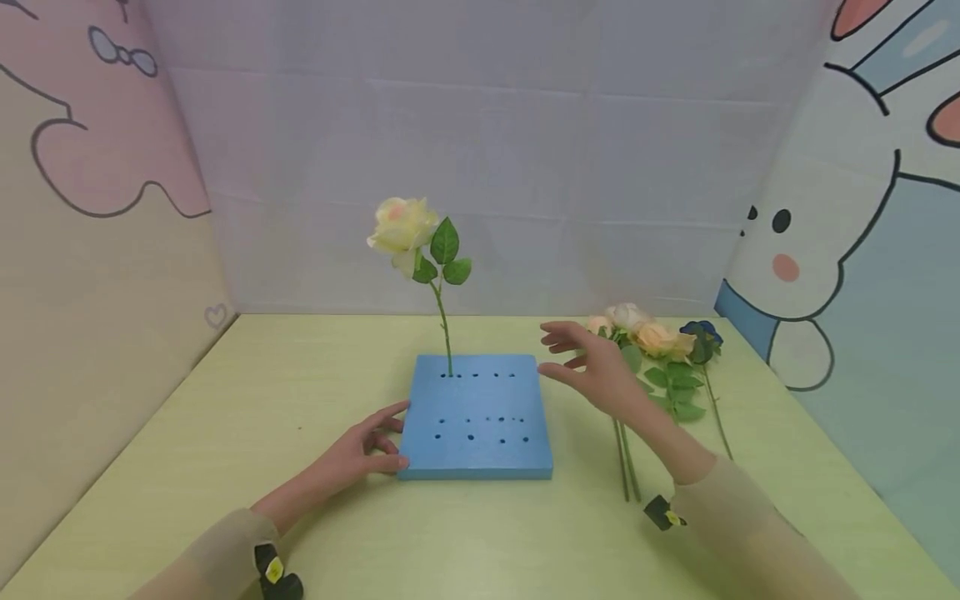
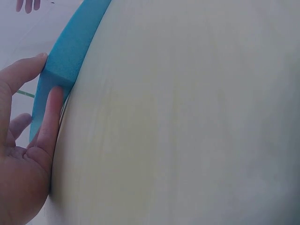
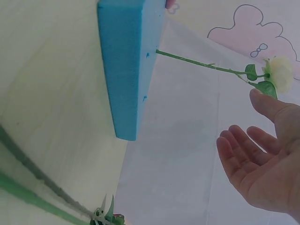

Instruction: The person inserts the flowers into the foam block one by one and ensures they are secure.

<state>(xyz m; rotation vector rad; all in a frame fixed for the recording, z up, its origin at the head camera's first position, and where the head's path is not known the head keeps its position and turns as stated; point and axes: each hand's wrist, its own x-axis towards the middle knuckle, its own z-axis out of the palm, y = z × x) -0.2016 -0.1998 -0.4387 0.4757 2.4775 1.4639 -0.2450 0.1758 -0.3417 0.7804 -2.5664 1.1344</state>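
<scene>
Left hand (image 1: 360, 454) resting on the bench (image 1: 225, 417), fingers straight, touching the near left corner of the blue foam block (image 1: 477, 417). Right hand (image 1: 592, 367) spread wide, empty, hovering just right of the block. Yellow rose (image 1: 402, 227) upright in the block's far left hole. Loose roses (image 1: 660, 350) lying right of the block.

No words, numbers, labels or brand marks can be read in any of the three views. The side panels carry only cartoon drawings, and the small yellow tags on the black wrist straps (image 1: 274, 571) are too small to show any writing.
</scene>
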